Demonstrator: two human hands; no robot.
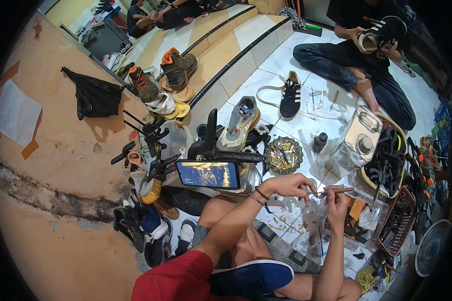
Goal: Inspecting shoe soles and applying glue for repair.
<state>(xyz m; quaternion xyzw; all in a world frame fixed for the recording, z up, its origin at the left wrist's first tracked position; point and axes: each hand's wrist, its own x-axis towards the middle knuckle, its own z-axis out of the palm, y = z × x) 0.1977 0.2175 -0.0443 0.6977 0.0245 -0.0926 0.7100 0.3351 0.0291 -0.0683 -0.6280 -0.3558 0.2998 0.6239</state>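
Observation:
Over the tiles, my right hand (335,204) is closed in a pinch on an awl-like tool with a slim wooden handle (342,190). The thin metal end of that tool points left toward my left hand (292,185), whose thumb and fingertips are bent together close to it. Whatever lies between those left fingertips is too small to make out. Across my lap rests a dark blue shoe (253,277) with a white sole edge, which neither hand touches.
A phone (208,174) on a black stand is left of my hands. Beyond lie an ashtray (283,155) full of butts, a dark bottle (319,142), a metal can (361,134) and a black striped shoe (290,95). Baskets of tools (398,220) stand right. A person (359,60) sits opposite holding a shoe.

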